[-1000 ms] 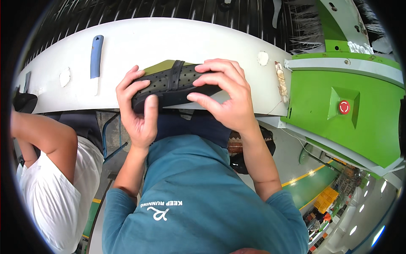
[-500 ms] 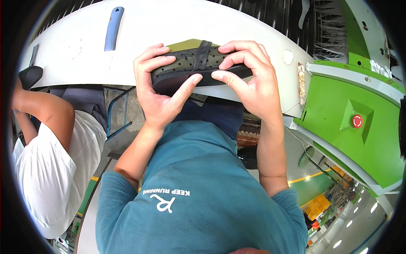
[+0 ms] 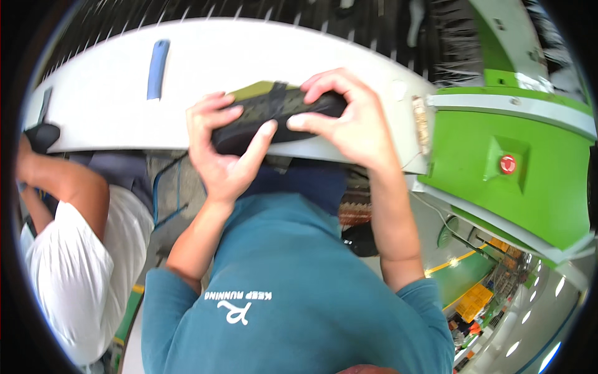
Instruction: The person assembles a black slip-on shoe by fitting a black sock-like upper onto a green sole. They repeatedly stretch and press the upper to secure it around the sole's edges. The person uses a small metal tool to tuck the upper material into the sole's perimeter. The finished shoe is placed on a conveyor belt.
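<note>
A dark olive and black shoe (image 3: 253, 113) lies sideways between my two hands, just above the near edge of the white table. Its upper has small holes and a black strap across the middle, and a yellow-green piece, perhaps a last, shows along its far side. My left hand (image 3: 219, 149) grips the left end, with fingers over the top and the thumb against the black sole. The right end is held by my right hand (image 3: 352, 121), thumb on the sole side and fingers curled over the upper. Motion blurs the shoe's details.
A flat blue handle-like tool (image 3: 157, 70) lies on the white table (image 3: 205, 56). At left sits a co-worker in a white shirt (image 3: 78, 262), near a dark object (image 3: 43, 137). Green machinery (image 3: 464, 159) with a red button (image 3: 507, 164) adjoins the table's right end. Dark rollers line the far side.
The view has shifted, so the table and machine appear lower and farther left. Both hands keep hold of the shoe, which is tilted slightly more, its right end up.
</note>
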Action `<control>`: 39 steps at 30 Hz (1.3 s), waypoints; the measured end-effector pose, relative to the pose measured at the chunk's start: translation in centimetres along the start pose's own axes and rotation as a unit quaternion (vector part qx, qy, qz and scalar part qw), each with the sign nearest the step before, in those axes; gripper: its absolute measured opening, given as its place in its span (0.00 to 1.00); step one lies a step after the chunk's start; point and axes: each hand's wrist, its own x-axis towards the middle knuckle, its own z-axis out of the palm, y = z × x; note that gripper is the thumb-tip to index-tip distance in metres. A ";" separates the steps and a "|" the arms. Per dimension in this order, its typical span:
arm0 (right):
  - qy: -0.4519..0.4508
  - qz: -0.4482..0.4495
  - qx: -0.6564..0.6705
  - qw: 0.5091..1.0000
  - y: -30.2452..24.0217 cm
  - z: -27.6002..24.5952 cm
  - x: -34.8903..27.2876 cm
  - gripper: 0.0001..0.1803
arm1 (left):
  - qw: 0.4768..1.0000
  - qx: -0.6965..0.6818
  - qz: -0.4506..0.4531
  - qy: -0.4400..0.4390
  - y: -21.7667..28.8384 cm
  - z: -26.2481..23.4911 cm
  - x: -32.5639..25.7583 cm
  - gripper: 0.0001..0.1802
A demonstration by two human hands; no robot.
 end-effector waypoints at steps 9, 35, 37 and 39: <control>-0.007 0.111 0.073 0.991 1.7 -2.9 -0.6 0.21 | 0.922 0.193 0.046 -0.332 4.0 -3.0 8.9 0.29; 0.047 0.057 0.163 0.984 3.0 -4.2 -0.3 0.26 | 0.879 0.019 0.041 -0.475 1.0 2.0 10.9 0.38; 0.096 -0.023 0.082 0.992 -2.7 -5.2 0.8 0.29 | 0.914 -0.022 0.093 -0.394 2.2 2.4 10.6 0.40; 0.142 -0.151 -0.017 0.978 -8.7 -5.2 1.5 0.33 | 0.944 -0.120 0.114 -0.285 3.8 2.9 10.1 0.44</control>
